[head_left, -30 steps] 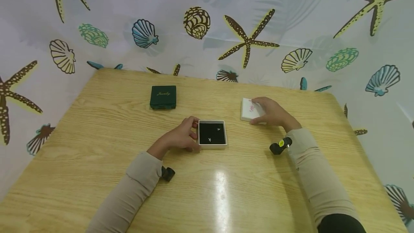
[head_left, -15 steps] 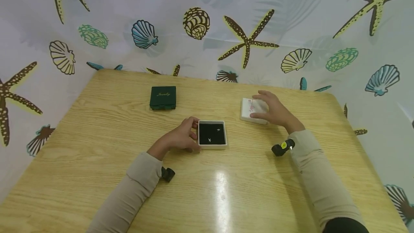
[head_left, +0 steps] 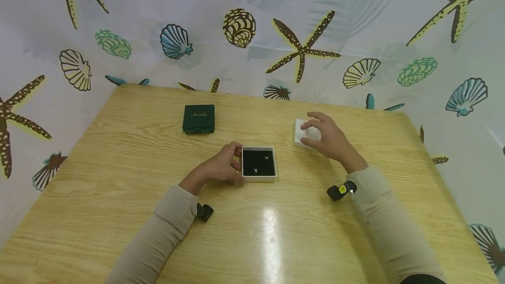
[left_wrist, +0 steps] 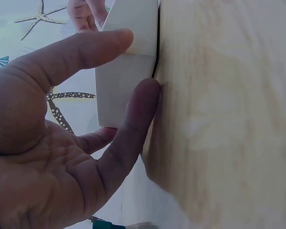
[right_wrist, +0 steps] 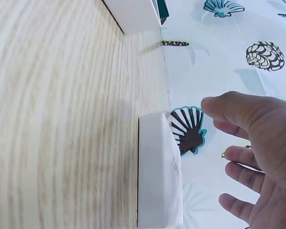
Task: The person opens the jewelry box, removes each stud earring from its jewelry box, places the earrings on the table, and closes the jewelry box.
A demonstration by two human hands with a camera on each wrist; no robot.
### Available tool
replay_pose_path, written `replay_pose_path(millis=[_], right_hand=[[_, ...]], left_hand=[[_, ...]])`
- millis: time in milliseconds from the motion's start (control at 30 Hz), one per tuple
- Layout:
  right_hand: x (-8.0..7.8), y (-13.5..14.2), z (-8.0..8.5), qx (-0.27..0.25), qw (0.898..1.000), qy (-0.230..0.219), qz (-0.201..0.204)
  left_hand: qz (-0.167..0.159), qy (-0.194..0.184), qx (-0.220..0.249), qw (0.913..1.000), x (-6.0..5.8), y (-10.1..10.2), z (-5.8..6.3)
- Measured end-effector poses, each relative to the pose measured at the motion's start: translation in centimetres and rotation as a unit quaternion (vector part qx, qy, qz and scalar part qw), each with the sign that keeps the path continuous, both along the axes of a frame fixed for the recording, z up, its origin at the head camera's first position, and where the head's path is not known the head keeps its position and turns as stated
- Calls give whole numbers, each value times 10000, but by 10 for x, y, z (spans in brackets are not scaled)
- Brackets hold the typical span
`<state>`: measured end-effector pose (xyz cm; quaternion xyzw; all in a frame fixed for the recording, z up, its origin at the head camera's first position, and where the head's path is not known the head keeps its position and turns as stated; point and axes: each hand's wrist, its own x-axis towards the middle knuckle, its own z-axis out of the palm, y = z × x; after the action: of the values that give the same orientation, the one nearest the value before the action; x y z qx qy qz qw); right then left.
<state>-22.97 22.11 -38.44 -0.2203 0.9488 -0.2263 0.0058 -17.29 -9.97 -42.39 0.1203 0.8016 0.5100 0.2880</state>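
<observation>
Left hand in a curved grip, right hand loosely spread

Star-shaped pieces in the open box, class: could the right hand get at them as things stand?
Probably yes: the right hand holds nothing, the star-shaped pieces lie uncovered, and the left hand grips only one side of the open box.
</observation>
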Motion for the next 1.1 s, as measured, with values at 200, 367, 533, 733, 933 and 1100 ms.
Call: replay_pose_path(millis=[200,367,533,733,933,1100], right_hand=[[10,-9,0,-323,9995,14,-67],[18,-16,-4,-581,9983,-25,-17],[26,-22,-9,-711,9974,-66,109],[30,-29,-11,-823,9961,127,278],[34,-37,-11,-945,9949,214,278],[35,-43,-10,-1067,9940,129,199]], left_hand=[[2,36,-15,10000,0,0,0],[18,36,-16,10000,0,0,0],[28,10,-19,10000,1,1,2],[27,22,1,10000,2,1,2],[29,-41,12,10000,2,1,1],[20,-77,2,10000,1,1,1]])
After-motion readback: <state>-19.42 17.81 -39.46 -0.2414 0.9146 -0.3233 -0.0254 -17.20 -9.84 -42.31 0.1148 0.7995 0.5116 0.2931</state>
